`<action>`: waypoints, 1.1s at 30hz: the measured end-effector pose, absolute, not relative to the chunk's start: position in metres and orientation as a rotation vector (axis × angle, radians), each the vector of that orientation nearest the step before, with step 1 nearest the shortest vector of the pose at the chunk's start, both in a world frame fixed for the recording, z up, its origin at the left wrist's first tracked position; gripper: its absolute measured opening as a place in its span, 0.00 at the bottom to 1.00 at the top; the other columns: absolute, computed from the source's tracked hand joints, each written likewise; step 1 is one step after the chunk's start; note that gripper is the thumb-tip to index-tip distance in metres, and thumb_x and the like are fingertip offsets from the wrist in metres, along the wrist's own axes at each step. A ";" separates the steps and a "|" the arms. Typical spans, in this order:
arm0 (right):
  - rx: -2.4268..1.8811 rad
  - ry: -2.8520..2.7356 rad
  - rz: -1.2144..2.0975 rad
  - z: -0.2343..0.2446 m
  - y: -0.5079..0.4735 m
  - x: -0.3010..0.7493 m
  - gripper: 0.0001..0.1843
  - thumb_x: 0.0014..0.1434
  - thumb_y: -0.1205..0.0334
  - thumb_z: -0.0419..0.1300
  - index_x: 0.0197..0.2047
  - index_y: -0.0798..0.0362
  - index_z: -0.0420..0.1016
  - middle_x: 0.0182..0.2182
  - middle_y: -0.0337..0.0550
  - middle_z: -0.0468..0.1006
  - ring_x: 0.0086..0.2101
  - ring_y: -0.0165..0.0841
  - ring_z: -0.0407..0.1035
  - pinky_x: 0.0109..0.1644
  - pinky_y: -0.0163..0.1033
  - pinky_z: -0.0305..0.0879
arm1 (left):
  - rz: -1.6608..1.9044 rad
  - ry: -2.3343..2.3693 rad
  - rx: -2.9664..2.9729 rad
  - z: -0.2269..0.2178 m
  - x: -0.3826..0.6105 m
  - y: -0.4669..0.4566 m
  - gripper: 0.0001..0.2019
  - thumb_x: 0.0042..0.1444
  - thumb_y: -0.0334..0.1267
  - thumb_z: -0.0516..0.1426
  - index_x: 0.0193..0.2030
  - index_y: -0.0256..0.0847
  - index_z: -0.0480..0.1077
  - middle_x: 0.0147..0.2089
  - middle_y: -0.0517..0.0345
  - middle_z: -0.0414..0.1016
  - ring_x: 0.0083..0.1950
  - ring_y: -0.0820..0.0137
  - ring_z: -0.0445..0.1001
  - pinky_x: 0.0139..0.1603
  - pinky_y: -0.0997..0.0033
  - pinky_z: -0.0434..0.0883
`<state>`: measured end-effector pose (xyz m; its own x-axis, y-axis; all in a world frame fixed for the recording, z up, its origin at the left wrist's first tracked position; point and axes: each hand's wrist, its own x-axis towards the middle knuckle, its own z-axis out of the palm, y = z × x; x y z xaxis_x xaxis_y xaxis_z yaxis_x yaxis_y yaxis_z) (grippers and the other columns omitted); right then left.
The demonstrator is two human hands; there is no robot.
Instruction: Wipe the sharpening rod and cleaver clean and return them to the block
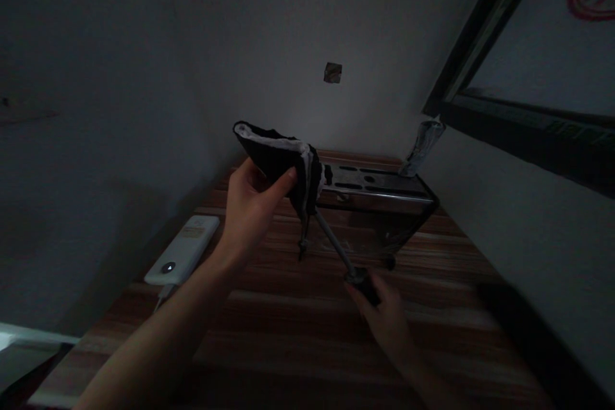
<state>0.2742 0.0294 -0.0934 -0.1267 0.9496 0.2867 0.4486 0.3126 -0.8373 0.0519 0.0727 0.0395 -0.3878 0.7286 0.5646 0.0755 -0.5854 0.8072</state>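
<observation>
Pinching the pad [273,157] beside the frame [384,191] with left hand [252,198], gripping screwdriver [336,246] in right hand [384,311], so probably mid-job, can't tell how much done or left.

This looks like a dim corner of a home room, though a small workroom can't be ruled out. Bare painted walls [269,45] close in around a wood-grain table [298,333] carrying a white power bank [192,245]; only the screwdriver [335,243] suggests a workshop.
</observation>
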 end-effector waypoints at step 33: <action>-1.163 -1.583 0.812 -0.087 0.029 0.277 0.10 0.51 0.55 0.63 0.33 0.53 0.74 0.27 0.42 0.78 0.28 0.34 0.72 0.32 0.36 0.69 | 2.129 0.832 1.063 0.057 0.040 0.074 0.03 0.49 0.38 0.63 0.29 0.47 0.73 0.30 0.67 0.76 0.32 0.73 0.74 0.31 0.73 0.70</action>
